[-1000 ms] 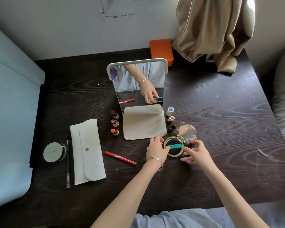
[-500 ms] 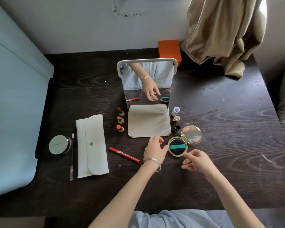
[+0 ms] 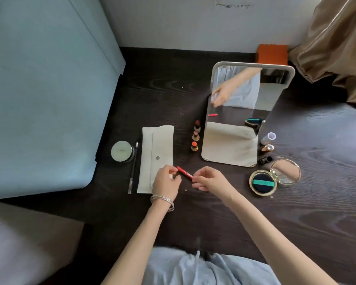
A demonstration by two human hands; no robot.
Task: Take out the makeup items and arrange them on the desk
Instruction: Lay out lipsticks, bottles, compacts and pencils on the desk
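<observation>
I have both hands on the red lip pencil (image 3: 185, 173), which lies slanted on the bench (image 3: 296, 223) just right of the white pouch (image 3: 155, 159). My left hand (image 3: 166, 183) curls its grip at the pencil's upper left end, thumb and forefinger closing round the tip, though I cannot tell whether they truly pinch it or only touch. My right hand (image 3: 209, 179) has its fingertips closed on the lower right end.

By my reckoning the job is far along. Already laid out are the round pale compact (image 3: 122, 151) and a thin black pencil (image 3: 133, 167) left of the pouch, three uncapped lipsticks (image 3: 195, 138) in a column beside the standing mirror (image 3: 243, 112), three small caps (image 3: 267, 147) on the mirror's right, and the open gold cushion compact (image 3: 263, 183) with its lid flat beside it. The pouch lies flat with its flap closed; whether anything remains inside I cannot see. What is left looks like placing this red pencil, perhaps uncapping it.

For room, the bench has broad bare wood to the right of the cushion compact and along the near edge in front of me. The left is tight: a pale blue surface (image 3: 39, 99) runs along that side close to the round compact. The far side holds an orange box (image 3: 272, 54) and a hanging curtain (image 3: 337, 38).
</observation>
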